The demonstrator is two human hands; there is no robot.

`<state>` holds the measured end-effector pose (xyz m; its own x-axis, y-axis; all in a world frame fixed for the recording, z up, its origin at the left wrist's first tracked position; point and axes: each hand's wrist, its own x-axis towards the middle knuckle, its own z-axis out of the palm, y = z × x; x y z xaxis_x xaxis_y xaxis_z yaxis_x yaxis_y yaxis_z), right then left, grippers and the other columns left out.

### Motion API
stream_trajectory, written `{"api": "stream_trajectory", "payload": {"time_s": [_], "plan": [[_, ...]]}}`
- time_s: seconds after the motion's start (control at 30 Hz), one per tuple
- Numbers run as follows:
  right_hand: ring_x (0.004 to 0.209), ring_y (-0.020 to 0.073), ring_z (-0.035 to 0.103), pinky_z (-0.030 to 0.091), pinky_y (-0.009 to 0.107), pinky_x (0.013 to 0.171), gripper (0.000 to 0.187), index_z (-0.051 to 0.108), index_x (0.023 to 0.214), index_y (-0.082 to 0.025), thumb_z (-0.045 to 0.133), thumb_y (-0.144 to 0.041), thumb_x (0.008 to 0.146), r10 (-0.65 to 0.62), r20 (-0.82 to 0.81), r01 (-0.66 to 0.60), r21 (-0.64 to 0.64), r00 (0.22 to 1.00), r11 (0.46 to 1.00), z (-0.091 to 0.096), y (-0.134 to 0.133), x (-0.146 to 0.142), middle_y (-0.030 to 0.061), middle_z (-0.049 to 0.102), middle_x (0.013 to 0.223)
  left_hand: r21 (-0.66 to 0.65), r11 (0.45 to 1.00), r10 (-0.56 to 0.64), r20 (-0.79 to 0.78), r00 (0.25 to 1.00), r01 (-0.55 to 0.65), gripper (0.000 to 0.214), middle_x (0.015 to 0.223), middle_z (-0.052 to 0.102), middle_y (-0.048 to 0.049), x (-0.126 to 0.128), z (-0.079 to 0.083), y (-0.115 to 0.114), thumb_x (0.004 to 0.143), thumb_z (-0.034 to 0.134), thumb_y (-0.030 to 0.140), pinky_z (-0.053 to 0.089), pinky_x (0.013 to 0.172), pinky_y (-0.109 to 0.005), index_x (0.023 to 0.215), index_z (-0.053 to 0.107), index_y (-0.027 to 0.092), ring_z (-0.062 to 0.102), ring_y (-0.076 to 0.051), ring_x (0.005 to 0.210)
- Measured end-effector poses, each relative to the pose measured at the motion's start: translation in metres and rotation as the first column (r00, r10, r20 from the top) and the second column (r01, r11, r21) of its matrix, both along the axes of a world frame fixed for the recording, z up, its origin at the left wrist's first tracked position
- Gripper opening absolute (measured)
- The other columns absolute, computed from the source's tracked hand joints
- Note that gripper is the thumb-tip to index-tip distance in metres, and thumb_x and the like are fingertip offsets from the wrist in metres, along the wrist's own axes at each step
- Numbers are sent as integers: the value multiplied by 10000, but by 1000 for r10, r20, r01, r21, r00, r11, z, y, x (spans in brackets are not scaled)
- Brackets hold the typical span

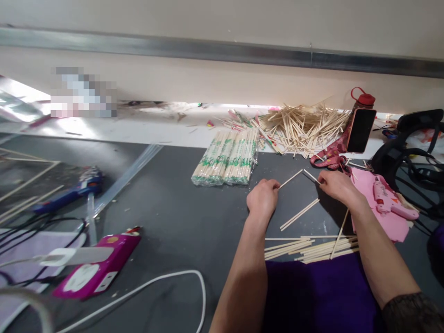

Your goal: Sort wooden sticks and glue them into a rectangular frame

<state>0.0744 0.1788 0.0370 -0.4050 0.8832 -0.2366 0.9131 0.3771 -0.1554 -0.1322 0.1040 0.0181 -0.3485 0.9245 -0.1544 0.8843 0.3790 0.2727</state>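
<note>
My left hand point(262, 198) pinches the near end of a thin wooden stick point(291, 179), which slants up to the right. Opposite it, my right hand point(335, 186) grips a second stick point(311, 176) that slants up to the left. The far tips of the two sticks almost meet, and I cannot tell if they touch. Between my forearms a short pair of sticks point(299, 214) lies on the dark grey table point(180, 222). Nearer to me lies a loose bundle of sticks point(322, 249), with one stick point(340, 233) leaning across it.
Wrapped chopstick packs point(225, 157) and a big stick pile point(305, 127) lie toward the back. On the right are a phone point(361, 131) by a red-capped bottle and a pink glue gun point(390, 201). A blue glue gun point(74, 189), magenta box point(100, 263) and white cable point(156, 279) occupy the left.
</note>
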Motion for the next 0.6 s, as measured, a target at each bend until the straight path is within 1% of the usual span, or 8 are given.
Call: {"api": "stream_trajectory", "payload": {"time_s": [0.13,0.27,0.5,0.6], "plan": [[875,210,631,351,265,631,200,661,937,-209,531,-236,787,22,44,-21,-35,999,999,-4,0,3,75,704,931,7,1000,-2,5,1000,2,271,1033,633,-21,-3,-1,0,851,476,244,445,709,-262,965,714,307,618,-179,921],[857,208,637,354,261,624,189,675,910,-195,546,-234,777,18,77,-13,-65,997,998,-6,2,7,85,705,908,40,999,-8,-4,1000,8,282,1040,620,-30,-3,-5,3,864,460,247,443,690,-262,976,713,301,616,-178,911],[847,196,639,372,248,639,204,674,929,-181,583,-246,758,-1,47,4,-76,999,997,-8,1,13,83,706,901,75,997,-36,6,999,35,288,1046,607,-29,10,-10,16,881,443,270,433,662,-260,983,710,313,618,-170,871],[776,183,648,378,240,609,181,682,889,-160,584,-245,763,-13,39,17,-93,999,996,-7,-2,13,91,704,849,82,995,-65,1,998,65,301,1041,599,-32,14,-12,23,895,425,280,432,663,-259,989,708,318,616,-171,874]]}}
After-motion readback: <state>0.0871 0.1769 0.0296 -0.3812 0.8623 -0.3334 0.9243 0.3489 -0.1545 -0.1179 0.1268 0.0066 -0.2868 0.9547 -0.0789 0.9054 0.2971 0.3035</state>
